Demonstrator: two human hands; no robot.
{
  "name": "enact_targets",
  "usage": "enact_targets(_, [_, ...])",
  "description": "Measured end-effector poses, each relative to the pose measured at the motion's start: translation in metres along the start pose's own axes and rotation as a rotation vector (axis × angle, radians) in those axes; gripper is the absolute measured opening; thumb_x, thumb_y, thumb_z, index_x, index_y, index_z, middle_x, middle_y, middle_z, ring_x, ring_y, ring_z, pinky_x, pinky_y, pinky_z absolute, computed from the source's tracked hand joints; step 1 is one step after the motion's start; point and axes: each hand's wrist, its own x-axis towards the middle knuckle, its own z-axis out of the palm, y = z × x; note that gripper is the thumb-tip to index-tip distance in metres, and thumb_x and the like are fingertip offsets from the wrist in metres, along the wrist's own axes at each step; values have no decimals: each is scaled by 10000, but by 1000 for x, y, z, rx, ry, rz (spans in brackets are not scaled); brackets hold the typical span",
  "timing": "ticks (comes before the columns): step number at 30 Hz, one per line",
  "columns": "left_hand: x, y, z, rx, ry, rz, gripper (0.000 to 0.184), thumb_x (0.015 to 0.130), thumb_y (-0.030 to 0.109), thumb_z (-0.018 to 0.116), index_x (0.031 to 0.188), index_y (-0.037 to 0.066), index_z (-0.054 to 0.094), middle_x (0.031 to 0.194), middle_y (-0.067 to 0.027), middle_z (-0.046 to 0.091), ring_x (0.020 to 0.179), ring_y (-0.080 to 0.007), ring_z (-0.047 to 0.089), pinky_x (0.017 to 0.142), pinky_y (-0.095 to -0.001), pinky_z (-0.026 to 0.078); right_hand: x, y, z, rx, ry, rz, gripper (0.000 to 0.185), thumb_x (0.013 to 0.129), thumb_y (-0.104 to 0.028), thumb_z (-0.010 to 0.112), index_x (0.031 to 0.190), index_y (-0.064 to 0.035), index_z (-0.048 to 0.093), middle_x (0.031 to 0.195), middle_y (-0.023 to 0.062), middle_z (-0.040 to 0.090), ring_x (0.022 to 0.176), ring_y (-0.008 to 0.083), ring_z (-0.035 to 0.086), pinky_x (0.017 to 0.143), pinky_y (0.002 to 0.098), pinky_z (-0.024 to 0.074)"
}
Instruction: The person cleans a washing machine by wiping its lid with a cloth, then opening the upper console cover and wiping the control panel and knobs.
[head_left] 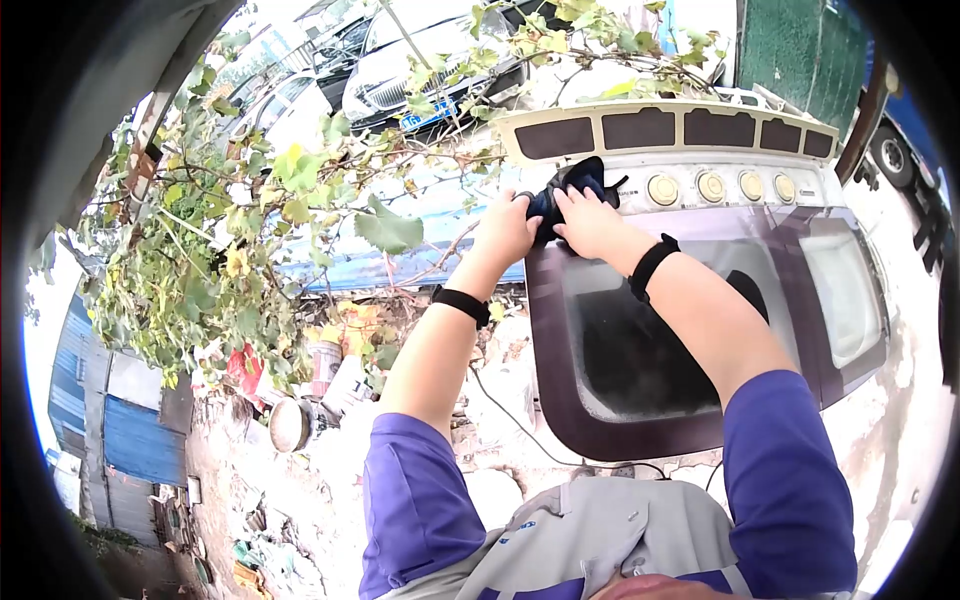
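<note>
A dark, crumpled cloth (580, 178) is bunched at the left end of the control panel of a twin-tub washing machine (680, 222). My left hand (508, 232) grips the cloth's left side, with its fingers curled round it. On the cloth's right side, my right hand (596, 222) has its fingers bent over the fabric, pressed close to the panel. Several cream knobs (662, 190) run along the panel to the right of my right hand. Below my right forearm is the larger dark see-through lid (640, 350), which is down. Each wrist wears a black band.
A leafy vine (390, 228) spreads to the left of the machine and over its back. Parked cars (400, 70) stand behind it. A cord (515, 425) runs along the machine's front left. A round container (290, 425) and litter lie on the ground at left.
</note>
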Motion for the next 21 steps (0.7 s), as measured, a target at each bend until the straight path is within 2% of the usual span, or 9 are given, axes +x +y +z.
enact_targets(1, [-4,11,-4,-29,-103,-44,367,869,291,662,1017,-32,571,1043,-247,587,994,-434,582,856,-464,490,1,0,-1,-3,-67,-7,664,929,-332,588,1486,-100,312,1491,179,362,1376,376,344,1083,547,329])
enact_targets(2, [-12,23,-8,-10,-134,-123,423,886,339,650,1036,-44,552,1041,-255,585,1006,-434,587,848,-470,496,-2,3,-3,-109,-51,-42,645,939,-351,566,1494,-140,316,1508,171,340,1373,380,349,1094,529,315])
enact_targets(5, [-20,16,9,25,-95,-180,493,914,403,618,1023,-72,541,1015,-280,603,944,-445,612,819,-482,503,7,16,-3,-42,-14,-104,607,935,-370,571,1483,-234,348,1488,188,343,1360,399,356,1086,526,315])
enact_targets(8, [-4,10,15,-21,-238,-382,477,937,395,584,1026,-72,551,961,-280,640,899,-452,630,805,-488,508,22,9,-9,-69,-38,-118,598,922,-345,596,1466,-220,380,1429,206,408,1304,433,412,1074,527,327])
enact_targets(10, [7,7,11,-74,-290,-379,447,943,381,575,975,-64,610,934,-281,666,920,-425,648,798,-477,508,26,2,-11,-130,-46,-91,596,916,-329,606,1461,-218,392,1398,207,444,1276,427,443,1071,522,330])
enact_targets(12, [12,5,6,-155,-345,-416,458,936,389,580,985,-64,625,958,-281,668,930,-423,648,807,-468,507,30,2,-5,-262,-3,-136,597,908,-293,609,1461,-230,395,1399,204,448,1338,423,369,1071,576,305])
enact_targets(15, [16,-6,10,-190,-369,-451,478,924,406,592,1038,-55,647,967,-274,676,944,-410,650,828,-452,498,38,-4,-9,-78,-45,-72,616,890,-169,605,1460,-271,396,1423,229,405,1381,439,302,1022,610,375])
enact_targets(19, [14,-14,17,-256,-301,-459,473,932,406,589,1059,-45,649,976,-277,674,937,-402,652,821,-439,493,62,1,-8,-110,-88,-141,571,871,-102,595,1407,-262,480,1413,264,402,1326,458,383,1031,490,432])
enact_targets(21, [5,-16,18,-336,-219,-431,460,942,397,584,1051,-48,622,931,-258,674,901,-414,644,805,-452,484,53,2,-8,-116,-34,-236,496,873,-82,560,1362,-158,510,1310,233,511,1270,411,458,991,441,460])
